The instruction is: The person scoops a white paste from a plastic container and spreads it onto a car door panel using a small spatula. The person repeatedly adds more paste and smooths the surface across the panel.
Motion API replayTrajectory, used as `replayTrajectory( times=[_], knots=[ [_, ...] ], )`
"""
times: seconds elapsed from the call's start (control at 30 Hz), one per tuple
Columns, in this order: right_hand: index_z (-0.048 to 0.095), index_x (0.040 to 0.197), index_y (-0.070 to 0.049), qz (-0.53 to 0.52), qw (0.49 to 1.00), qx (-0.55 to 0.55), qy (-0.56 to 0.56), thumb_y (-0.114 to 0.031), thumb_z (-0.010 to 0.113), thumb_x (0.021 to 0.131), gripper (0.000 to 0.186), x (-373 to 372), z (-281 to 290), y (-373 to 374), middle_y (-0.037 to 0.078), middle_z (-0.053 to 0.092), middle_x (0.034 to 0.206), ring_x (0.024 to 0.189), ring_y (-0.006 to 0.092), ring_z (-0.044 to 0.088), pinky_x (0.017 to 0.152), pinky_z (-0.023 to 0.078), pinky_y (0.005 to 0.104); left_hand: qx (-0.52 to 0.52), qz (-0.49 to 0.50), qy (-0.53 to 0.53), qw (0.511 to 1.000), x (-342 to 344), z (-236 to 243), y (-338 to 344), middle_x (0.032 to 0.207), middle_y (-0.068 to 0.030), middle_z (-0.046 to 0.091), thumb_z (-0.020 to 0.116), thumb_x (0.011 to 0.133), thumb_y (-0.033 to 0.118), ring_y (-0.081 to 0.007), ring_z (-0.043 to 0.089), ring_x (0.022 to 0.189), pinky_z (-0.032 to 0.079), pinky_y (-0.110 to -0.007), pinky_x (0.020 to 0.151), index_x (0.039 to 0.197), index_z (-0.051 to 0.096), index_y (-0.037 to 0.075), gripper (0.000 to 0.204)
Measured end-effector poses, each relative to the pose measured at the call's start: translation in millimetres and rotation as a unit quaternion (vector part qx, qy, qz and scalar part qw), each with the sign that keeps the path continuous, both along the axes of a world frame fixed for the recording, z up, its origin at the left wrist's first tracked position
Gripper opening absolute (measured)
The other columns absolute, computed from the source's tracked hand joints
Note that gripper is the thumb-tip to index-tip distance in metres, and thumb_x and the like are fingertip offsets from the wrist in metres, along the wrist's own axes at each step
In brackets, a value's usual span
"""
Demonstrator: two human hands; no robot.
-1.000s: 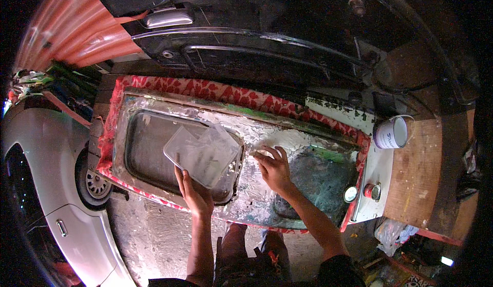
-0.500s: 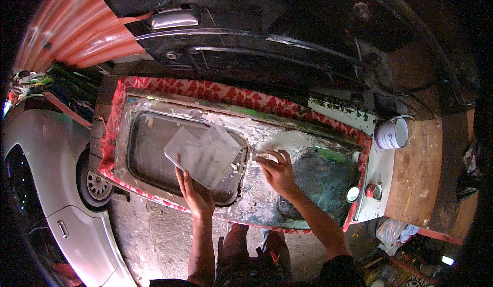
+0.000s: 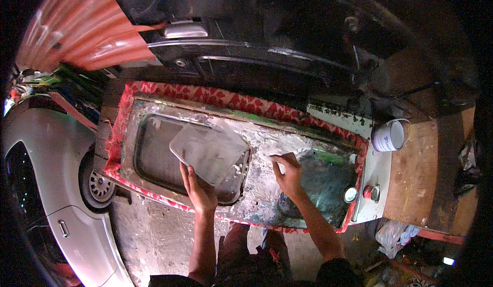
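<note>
My left hand point(image 3: 199, 188) is closed on the near edge of a translucent rectangular plastic lid point(image 3: 209, 151), its surface smeared whitish, held over the recessed dark window area point(image 3: 159, 143) of a vehicle panel point(image 3: 128, 151). My right hand point(image 3: 288, 175) is pinched, thumb against fingers, on a small pale piece point(image 3: 270, 157) too small to name surely. It sits just above the rough white filler point(image 3: 277, 140) spread across the panel's middle. The panel lies on a red-and-white patterned cloth point(image 3: 205, 94). Right of my right hand, the panel's surface is dark green and blotchy.
A white paint bucket point(image 3: 389, 136) stands beyond the panel's right end. A small red can point(image 3: 371, 193) and a round pale lid point(image 3: 350, 195) lie nearer. A silver car point(image 3: 51, 153) is at left; a dark vehicle body point(image 3: 246, 25) lines the far side.
My right hand has turned and its fingers have drawn together into a tighter pinch, slightly to the right. The lid in my left hand appears tilted a little differently. The whole view has shifted slightly.
</note>
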State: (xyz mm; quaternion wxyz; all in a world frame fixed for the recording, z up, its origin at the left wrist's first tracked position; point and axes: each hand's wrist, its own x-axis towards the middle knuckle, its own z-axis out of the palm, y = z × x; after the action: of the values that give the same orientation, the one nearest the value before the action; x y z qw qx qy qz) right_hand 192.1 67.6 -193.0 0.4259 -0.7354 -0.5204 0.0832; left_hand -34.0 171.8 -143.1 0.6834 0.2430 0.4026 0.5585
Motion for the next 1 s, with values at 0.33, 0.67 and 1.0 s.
replayTrajectory(
  times=[0.33, 0.67, 1.0],
  knots=[
    [0.061, 0.107, 0.000, 0.034, 0.937, 0.039, 0.345, -0.003, 0.074, 0.087, 0.024, -41.9, 148.4, -10.9, 0.005, 0.068, 0.088, 0.084, 0.0104, 0.067, 0.075, 0.054, 0.0241, 0.067, -0.091, -0.059, 0.992, 9.1, 81.0, -18.3, 0.155, -0.0108, 0.033, 0.047, 0.104, 0.029, -0.0289, 0.038, 0.139, 0.036, -0.045, 0.112, 0.157, 0.022, 0.013, 0.061],
    [0.051, 0.085, -0.007, 0.006, 0.932, 0.102, 0.347, 0.002, 0.072, 0.085, 0.023, -66.3, 200.8, -30.2, -0.007, 0.048, 0.067, 0.060, 0.0001, 0.044, 0.054, 0.036, 0.0187, 0.113, -0.102, -0.083, 0.985, 14.1, 123.5, -60.1, 0.154, -0.0115, 0.033, 0.045, 0.104, 0.030, -0.0289, 0.039, 0.138, 0.034, -0.044, 0.113, 0.157, 0.020, 0.011, 0.062],
    [0.053, 0.081, -0.006, -0.013, 0.933, 0.116, 0.340, 0.000, 0.073, 0.084, 0.021, -78.5, 193.6, -46.7, -0.005, 0.053, 0.069, 0.063, 0.0019, 0.046, 0.056, 0.038, 0.0205, 0.140, -0.105, -0.072, 0.982, 13.4, 137.2, -90.4, 0.153, -0.0134, 0.033, 0.039, 0.106, 0.021, -0.0277, 0.042, 0.136, 0.039, -0.044, 0.111, 0.156, 0.019, 0.009, 0.055]
  ],
)
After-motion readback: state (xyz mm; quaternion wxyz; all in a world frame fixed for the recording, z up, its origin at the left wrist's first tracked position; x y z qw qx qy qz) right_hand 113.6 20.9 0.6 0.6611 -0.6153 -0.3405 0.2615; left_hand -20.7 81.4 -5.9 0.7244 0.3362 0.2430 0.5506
